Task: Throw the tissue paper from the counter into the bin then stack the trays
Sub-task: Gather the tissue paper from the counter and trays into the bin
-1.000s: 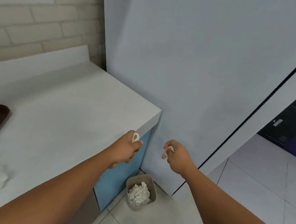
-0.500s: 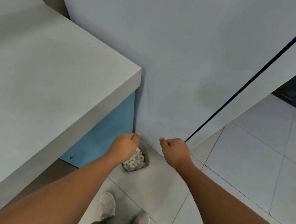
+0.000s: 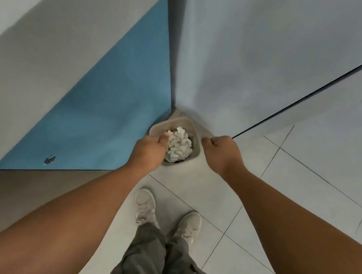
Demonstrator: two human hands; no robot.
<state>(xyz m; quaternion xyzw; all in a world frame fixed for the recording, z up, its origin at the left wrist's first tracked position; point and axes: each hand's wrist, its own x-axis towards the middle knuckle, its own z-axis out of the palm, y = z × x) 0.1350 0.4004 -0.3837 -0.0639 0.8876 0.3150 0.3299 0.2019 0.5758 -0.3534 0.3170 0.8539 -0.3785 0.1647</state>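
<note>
A small beige bin (image 3: 178,121) stands on the floor in the corner between the blue counter side and the grey wall. It is filled with crumpled white tissue paper (image 3: 180,145). My left hand (image 3: 149,151) hovers over the bin's left rim and pinches a small piece of tissue (image 3: 168,133) at its fingertips. Held as a fist, my right hand (image 3: 220,152) is over the bin's right rim, and whatever it holds is hidden inside it. The trays are out of view.
The grey counter top (image 3: 49,35) fills the upper left, with its blue side panel (image 3: 108,114) below. A grey wall panel (image 3: 258,54) rises behind the bin. My shoes (image 3: 145,206) stand on the pale tiled floor (image 3: 303,225).
My view tipped down from the counter to the floor. Both hands came down from beside the counter edge to just above the bin, fingers still curled.
</note>
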